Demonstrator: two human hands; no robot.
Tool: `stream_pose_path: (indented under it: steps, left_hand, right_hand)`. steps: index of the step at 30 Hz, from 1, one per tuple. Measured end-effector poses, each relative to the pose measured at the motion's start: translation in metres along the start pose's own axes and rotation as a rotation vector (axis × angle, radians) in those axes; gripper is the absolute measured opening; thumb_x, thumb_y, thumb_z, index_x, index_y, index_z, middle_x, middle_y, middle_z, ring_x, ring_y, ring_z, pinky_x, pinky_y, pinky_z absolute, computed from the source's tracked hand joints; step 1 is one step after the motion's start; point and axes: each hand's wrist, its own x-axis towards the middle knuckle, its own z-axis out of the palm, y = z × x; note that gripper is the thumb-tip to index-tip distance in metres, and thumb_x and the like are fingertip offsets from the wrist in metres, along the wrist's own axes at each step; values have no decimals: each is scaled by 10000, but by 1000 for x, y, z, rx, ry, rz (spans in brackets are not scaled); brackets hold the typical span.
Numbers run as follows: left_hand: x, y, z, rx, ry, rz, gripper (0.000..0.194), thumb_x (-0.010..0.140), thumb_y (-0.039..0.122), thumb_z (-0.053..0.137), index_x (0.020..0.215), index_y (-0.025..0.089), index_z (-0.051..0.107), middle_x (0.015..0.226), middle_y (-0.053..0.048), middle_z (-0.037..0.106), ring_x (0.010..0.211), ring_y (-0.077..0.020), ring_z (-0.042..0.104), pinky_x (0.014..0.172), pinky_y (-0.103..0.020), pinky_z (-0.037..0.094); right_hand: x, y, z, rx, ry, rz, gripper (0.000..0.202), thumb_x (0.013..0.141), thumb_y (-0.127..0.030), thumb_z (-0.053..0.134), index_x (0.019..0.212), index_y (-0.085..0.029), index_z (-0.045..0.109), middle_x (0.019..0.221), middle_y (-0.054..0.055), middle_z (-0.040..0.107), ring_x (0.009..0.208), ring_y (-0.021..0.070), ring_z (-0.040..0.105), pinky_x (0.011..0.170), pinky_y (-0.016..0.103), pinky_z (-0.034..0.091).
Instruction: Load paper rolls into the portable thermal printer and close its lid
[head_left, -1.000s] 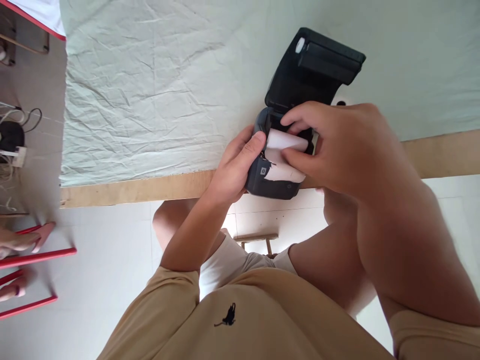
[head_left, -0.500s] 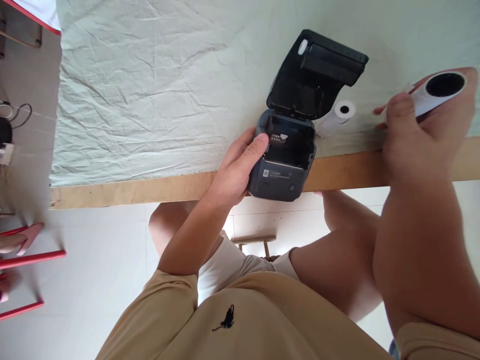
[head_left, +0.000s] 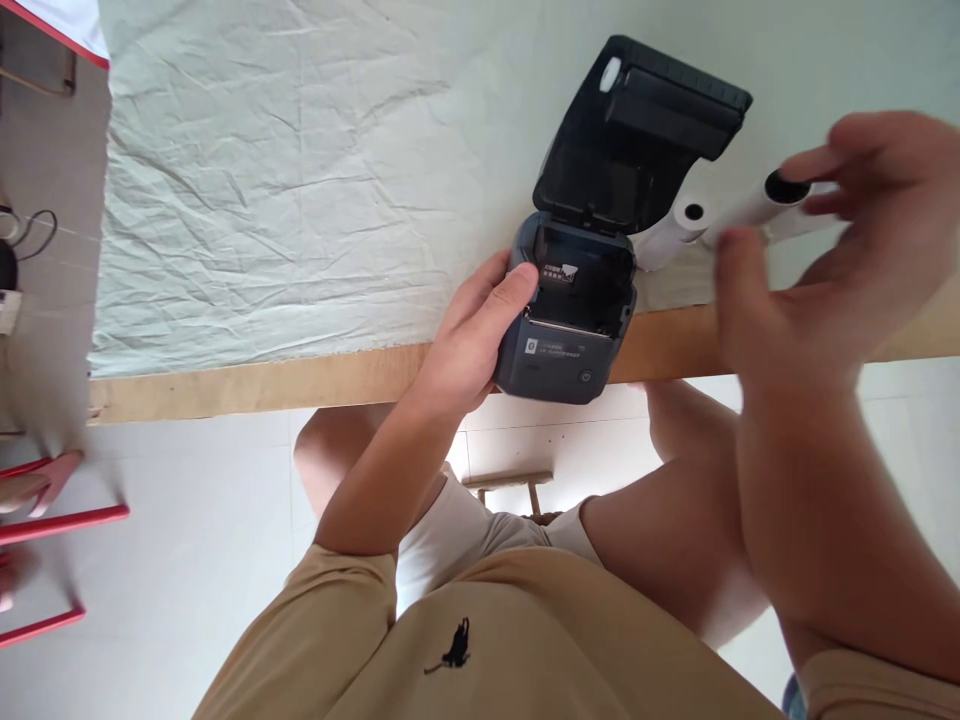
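Observation:
My left hand [head_left: 480,325] grips the left side of a dark portable label printer [head_left: 555,355], its thumb on the rim of the paper bay. The printer's lid [head_left: 637,130] stands swung open away from me, and the bay has no roll in it. Behind the printer's right side a thin white paper roll [head_left: 671,235] stands on the cloth. Next to it is a wider white roll [head_left: 754,208] with a dark core. My right hand [head_left: 840,240], blurred, is around this wider roll with fingers spread and thumb apart. Whether a fingertip touches the roll is unclear.
A pale green, wrinkled cloth [head_left: 300,180] covers the table, whose wooden front edge [head_left: 247,385] is bare. My legs are under the edge. On the left, red bars [head_left: 67,523] and a cable [head_left: 41,225] are by the floor.
My right hand has moved left with the wider roll, which is now beside the thin roll, and its fingers have spread. My left hand still holds the printer in place.

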Motion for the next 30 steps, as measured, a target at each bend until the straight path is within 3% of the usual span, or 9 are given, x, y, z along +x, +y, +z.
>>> stream_pose_path:
  steps: [3,6,12,15,18,22,25,30]
  left_hand:
    - [1,-2,-1,27,12,4,286,1078,501,690,1089,234,791,932,-15,822,801,-199,823,603,-280,636]
    - [1,-4,-2,42,25,15,312,1059,541,708,1101,240,782,957,-19,826,838,-223,842,612,-290,644]
    - [1,-4,-3,11,33,-29,327,1023,550,755,1136,245,783,911,-13,801,745,-208,796,525,-294,599]
    - [1,-4,-3,8,28,-33,341,1028,564,746,1150,248,781,929,-17,811,775,-217,806,559,-305,618]
    - [1,-4,-3,6,13,-18,341,1040,571,732,1138,248,778,953,-18,824,801,-223,820,595,-312,635]
    - [1,-3,-3,23,15,-6,395,1025,620,749,1122,238,776,961,-23,838,807,-221,824,611,-306,632]
    - [1,-1,-3,39,7,7,446,989,644,801,1146,227,770,1034,-37,857,902,-235,845,697,-314,664]
    - [1,0,-3,56,-7,24,431,991,612,813,1168,222,766,1088,-46,862,952,-239,848,736,-321,664]
  right_hand:
    - [1,-15,21,30,-49,25,571,1025,-382,726,1560,-444,534,1484,69,626,1370,383,672,1089,585,611]
    - [1,-11,36,1,-109,116,541,1008,-337,755,1500,-416,545,1445,78,655,1350,360,682,1141,597,602]
    - [-6,-10,30,181,-133,250,409,993,-244,713,1367,-383,620,1246,51,782,1130,318,799,974,549,668]
    - [-7,-12,23,101,-162,157,379,943,-160,708,1272,-348,715,1291,78,800,1206,345,789,1031,577,657]
    - [-8,-9,21,42,-152,88,443,919,-160,748,1330,-325,753,1268,106,781,1178,353,789,996,567,669]
    - [-7,-24,20,183,20,133,526,1015,-283,764,1504,-425,634,1333,55,744,1177,330,797,917,512,680]
    - [-3,-47,22,241,125,0,454,968,-333,858,1375,-407,671,1238,17,794,1097,310,822,856,489,682]
    - [8,-62,33,130,-4,-130,269,965,-117,782,1110,-337,727,1121,-8,890,990,278,872,838,467,683]
